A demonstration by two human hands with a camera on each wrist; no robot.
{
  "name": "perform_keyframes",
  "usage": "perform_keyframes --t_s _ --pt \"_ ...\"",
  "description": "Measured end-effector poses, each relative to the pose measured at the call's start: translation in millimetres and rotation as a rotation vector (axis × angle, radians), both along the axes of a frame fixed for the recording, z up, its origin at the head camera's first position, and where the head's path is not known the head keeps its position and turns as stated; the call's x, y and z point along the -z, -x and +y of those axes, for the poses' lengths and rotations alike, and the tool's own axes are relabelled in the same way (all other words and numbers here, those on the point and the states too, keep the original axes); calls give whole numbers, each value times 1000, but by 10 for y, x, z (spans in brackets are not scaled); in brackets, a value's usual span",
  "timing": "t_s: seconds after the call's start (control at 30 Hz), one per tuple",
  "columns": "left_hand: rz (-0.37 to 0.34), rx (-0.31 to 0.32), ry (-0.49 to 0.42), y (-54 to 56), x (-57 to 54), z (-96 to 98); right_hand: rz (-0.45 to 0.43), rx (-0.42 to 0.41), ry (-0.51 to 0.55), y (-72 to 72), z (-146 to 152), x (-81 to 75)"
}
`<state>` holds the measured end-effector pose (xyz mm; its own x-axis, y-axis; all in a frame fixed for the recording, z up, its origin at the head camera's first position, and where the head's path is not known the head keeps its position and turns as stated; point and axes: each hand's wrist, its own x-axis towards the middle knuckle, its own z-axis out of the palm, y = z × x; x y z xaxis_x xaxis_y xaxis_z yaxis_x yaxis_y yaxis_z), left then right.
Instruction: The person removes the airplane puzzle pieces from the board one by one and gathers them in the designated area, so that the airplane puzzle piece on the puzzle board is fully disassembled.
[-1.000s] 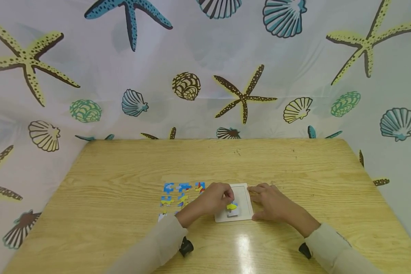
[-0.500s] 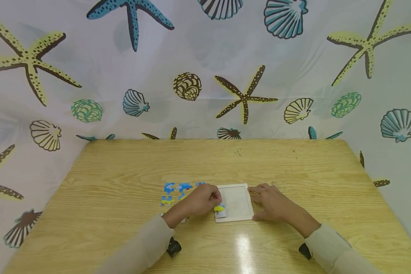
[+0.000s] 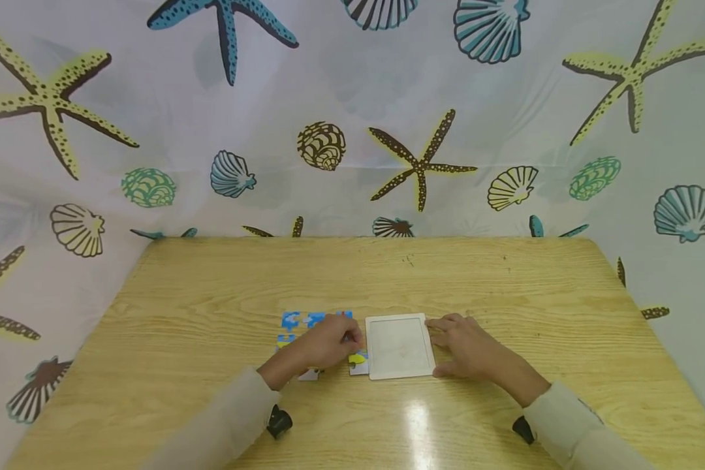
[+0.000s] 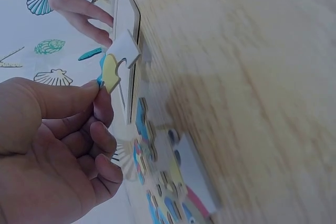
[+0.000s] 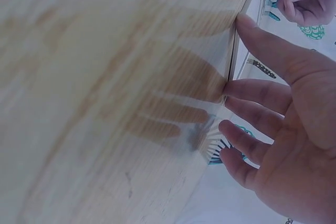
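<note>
My left hand pinches a jigsaw puzzle piece between thumb and index finger. The piece is yellow, blue and white, and a notch in its side shows in the left wrist view. In the head view it overlaps the left edge of a pale square puzzle tray, whose recess holds nothing. At the tray's right edge, the thumb and fingertips of my right hand touch the rim, fingers spread and only slightly bent. Several loose puzzle pieces lie left of the tray, partly hidden under my left hand and forearm.
The wood-grain table carries the tray and loose pieces. Behind it and at both sides hangs a white cloth printed with starfish and shells. A black wrist device sits under my left sleeve, another under the right.
My left hand has moved left with the pinched puzzle piece, from over the tray's recess to its left edge. The right hand has stayed at the tray's right edge.
</note>
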<state>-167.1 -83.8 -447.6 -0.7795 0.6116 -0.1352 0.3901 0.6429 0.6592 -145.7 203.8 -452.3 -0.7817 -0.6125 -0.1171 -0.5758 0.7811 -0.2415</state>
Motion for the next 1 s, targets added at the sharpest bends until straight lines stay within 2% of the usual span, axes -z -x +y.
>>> perform_keyframes --t_s 0.23,0.63,0.83,1.0 --pt "-18 -6 17 15 -23 -84 19 -7 -13 0 1 -25" --pt "-38 -21 28 0 20 -194 3 -3 -1 6 -22 -24" --pt "8 1 15 -38 -4 -238 9 -6 -3 7 -25 -16" --pt "55 -9 18 -87 59 -232 12 -7 -5 -1 -27 -15"
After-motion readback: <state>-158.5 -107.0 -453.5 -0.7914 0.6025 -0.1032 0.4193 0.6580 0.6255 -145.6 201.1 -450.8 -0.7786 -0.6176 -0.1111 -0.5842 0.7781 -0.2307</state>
